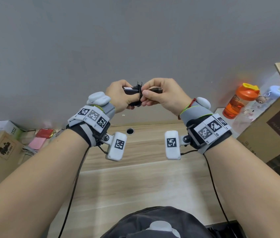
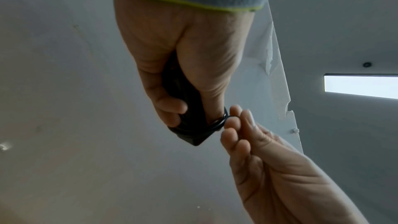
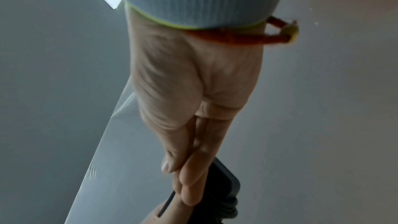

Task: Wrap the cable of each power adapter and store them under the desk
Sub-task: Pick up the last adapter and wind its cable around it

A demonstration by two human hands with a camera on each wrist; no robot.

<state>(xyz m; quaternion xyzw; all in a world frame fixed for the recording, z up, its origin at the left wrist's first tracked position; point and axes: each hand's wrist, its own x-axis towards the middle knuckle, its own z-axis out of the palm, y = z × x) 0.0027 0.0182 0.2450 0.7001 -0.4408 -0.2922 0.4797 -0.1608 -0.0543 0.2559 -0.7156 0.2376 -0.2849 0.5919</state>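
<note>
My left hand [image 1: 118,96] grips a black power adapter [image 1: 130,91] held up in front of the grey wall, its two prongs pointing up. The black cable [image 1: 140,96] is wound in several turns round the adapter's right end. My right hand [image 1: 164,96] pinches the cable's end connector [image 1: 155,90] between thumb and forefinger, right beside the coil. In the left wrist view the left hand [image 2: 178,54] is curled round the adapter [image 2: 189,134], and the right hand's fingertips [image 2: 235,122] touch the cable loops [image 2: 219,123]. The right wrist view shows the right hand [image 3: 193,91] over the adapter [image 3: 224,181].
Below the hands lies a light wooden desk [image 1: 135,182] with a round cable hole [image 1: 130,131]. An orange bottle [image 1: 238,102] and large cardboard boxes [image 1: 273,127] stand at the right. Another cardboard box [image 1: 0,152] and a pink packet [image 1: 37,143] sit at the left.
</note>
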